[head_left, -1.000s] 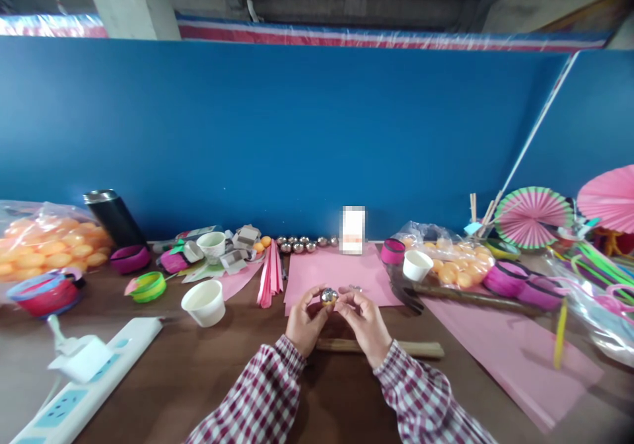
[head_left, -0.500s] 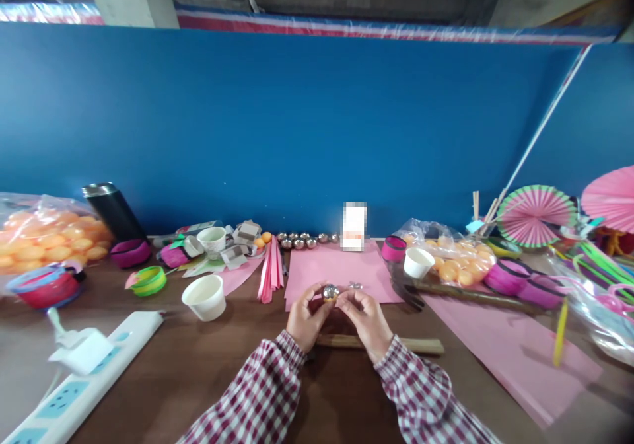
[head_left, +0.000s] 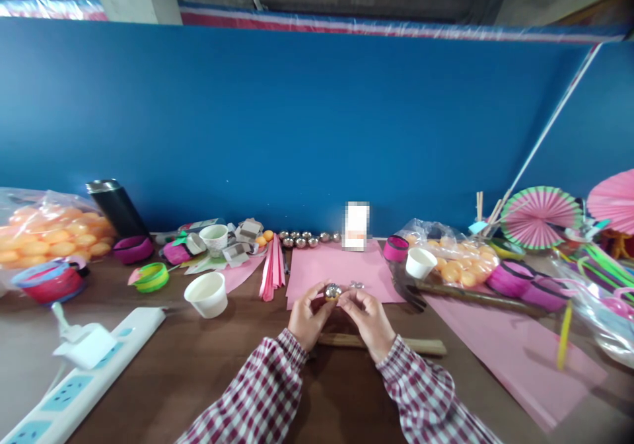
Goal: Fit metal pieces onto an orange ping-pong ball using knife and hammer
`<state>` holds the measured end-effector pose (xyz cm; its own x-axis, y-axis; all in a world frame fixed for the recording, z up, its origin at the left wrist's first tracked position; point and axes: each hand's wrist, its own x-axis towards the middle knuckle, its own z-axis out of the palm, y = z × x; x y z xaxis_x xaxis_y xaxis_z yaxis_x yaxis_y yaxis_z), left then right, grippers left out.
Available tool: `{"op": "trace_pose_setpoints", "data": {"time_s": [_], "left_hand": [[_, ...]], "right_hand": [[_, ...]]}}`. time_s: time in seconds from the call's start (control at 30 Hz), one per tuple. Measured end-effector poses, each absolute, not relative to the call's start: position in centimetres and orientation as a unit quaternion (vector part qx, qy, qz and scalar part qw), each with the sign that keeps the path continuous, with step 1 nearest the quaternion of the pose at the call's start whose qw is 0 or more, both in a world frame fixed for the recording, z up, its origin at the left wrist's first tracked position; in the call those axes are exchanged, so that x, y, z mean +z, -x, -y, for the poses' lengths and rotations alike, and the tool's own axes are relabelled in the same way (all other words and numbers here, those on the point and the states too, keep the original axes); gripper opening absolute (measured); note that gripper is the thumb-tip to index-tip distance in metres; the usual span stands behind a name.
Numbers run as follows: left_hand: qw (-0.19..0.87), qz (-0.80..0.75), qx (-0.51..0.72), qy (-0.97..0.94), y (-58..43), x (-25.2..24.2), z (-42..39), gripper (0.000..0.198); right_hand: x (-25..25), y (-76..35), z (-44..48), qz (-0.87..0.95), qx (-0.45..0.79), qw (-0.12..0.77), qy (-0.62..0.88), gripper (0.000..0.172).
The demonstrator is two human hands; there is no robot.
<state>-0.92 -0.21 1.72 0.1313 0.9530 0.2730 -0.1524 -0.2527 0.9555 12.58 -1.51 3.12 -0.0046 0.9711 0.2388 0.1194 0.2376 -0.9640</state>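
Note:
A ball (head_left: 332,291), shiny silver on top with a strip of orange showing below, is held between the thumb and fingers of my left hand (head_left: 308,317). My right hand (head_left: 367,318) is closed in a pinch at the ball's right side; whatever its fingertips hold is too small to make out. Just beyond the hands, small silver bits (head_left: 356,285) lie on a pink sheet (head_left: 341,265). A pale wooden stick (head_left: 424,346) lies on the table behind and beside my wrists.
Several silver balls (head_left: 300,239) line the blue partition (head_left: 317,127). White cups (head_left: 206,295), bagged orange balls (head_left: 59,236), a black bottle (head_left: 117,209) and a power strip (head_left: 106,357) occupy the left. Dark scissors (head_left: 412,295), pink paper (head_left: 535,365) and paper fans (head_left: 539,216) sit to the right.
The whole view has shifted slightly, with things appearing a little farther right. Both hands keep nearly the same pose around the ball.

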Motion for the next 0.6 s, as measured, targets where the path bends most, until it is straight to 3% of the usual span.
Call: {"op": "trace_pose_setpoints", "data": {"time_s": [0.6], "left_hand": [[0.481,-0.375,0.545,-0.576,1.03,1.62,0.13,0.040]], "right_hand": [[2.67,-12.93,1.39,0.590,0.413,0.508,0.472,0.022]]}}
